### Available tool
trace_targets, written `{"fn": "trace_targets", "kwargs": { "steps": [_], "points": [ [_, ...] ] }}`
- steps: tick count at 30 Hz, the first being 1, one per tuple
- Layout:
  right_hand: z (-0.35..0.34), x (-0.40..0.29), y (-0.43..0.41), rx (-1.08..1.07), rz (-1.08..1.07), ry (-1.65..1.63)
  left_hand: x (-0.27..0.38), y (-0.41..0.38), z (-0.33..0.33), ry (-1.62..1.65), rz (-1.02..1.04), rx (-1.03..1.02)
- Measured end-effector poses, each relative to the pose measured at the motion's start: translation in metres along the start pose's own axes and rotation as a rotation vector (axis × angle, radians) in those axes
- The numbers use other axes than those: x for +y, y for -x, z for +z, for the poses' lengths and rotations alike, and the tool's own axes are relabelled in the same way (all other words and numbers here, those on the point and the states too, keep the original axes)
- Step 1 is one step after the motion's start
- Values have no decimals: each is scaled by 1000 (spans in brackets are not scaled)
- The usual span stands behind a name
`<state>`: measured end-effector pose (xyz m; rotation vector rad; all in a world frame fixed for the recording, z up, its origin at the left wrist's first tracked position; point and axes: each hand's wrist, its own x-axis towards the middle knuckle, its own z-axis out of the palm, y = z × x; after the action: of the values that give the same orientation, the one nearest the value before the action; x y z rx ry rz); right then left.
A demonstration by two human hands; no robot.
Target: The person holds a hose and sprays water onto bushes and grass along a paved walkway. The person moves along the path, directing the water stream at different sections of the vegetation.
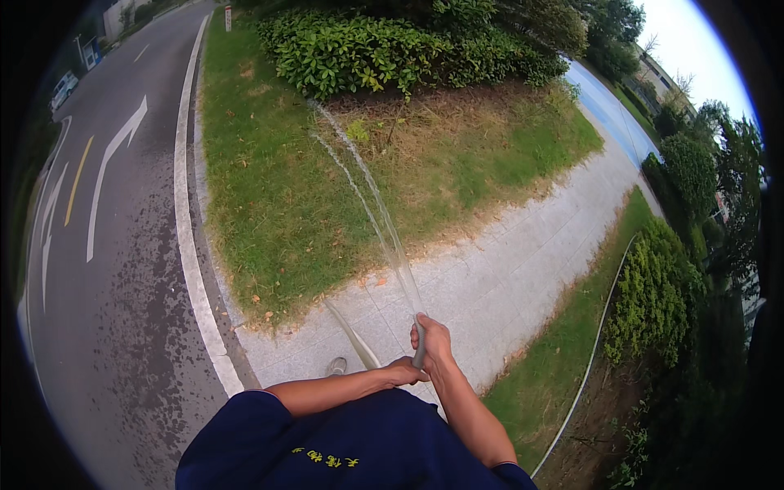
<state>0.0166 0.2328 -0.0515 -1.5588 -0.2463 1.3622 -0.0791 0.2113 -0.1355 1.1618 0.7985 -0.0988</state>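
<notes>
My right hand [432,340] is closed around a grey water hose [420,349] near its open end, with the thumb up at the mouth. Just below it, my left hand [405,372] grips the same hose lower down, close to my dark blue shirt. Water [376,202] leaves the hose in two streams and arcs over the grass to the foot of a leafy hedge [361,55]. A pale length of hose [355,337] lies across the paving on the left of my hands, beside a grey shoe [337,366].
A stone-paved path [520,245] runs to the upper right between grass strips. A white curb line [187,233] borders the road [135,306], which has wet patches. Along the right-hand shrubs [652,294] runs a thin white hose or pipe [591,361]. A vehicle [64,89] stands far left.
</notes>
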Motion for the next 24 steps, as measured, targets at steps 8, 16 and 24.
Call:
{"fn": "trace_targets", "kwargs": {
  "steps": [8, 16, 24],
  "points": [
    [-20, 0, 11, 133, -31, -127, 34, 21, 2, -104, -5, -133],
    [-33, 3, 19, 205, -49, -198, 35, 18, 7, -154, -20, -170],
    [-13, 2, 11, 101, -51, -97, 6, 0, -1, -189, 5, -63]
  ]
}}
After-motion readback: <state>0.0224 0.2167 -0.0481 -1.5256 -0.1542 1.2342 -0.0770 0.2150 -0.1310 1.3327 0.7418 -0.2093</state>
